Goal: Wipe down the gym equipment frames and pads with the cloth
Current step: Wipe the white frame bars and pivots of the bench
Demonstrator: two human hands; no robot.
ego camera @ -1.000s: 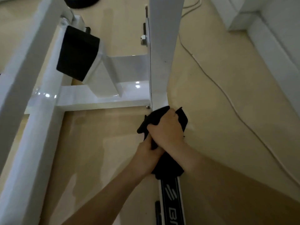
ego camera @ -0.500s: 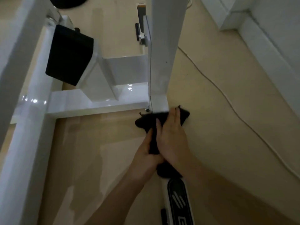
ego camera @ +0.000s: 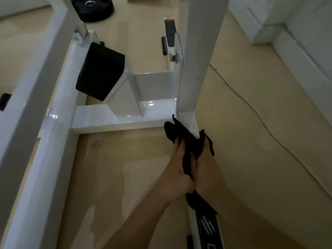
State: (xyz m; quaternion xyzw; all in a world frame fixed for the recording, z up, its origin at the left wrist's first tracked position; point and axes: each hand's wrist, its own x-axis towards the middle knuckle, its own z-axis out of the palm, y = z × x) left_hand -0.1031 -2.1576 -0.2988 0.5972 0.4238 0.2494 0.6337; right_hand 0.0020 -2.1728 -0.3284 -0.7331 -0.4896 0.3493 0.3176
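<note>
cloth [ego camera: 188, 141] pressed between both palms | left hand [ego camera: 177, 169], right hand [ego camera: 204, 169] fingers clamped on it | frame [ego camera: 187, 121] foot corner just ahead of fingertips, upright rising away

I've got a black round weight plate [ego camera: 93, 9] lying flat on the glossy beige floor [ego camera: 251, 105] up top, a thin white cable [ego camera: 255, 115] snaking across the right side, and white skirting board [ego camera: 301, 60] running along the wall
</note>
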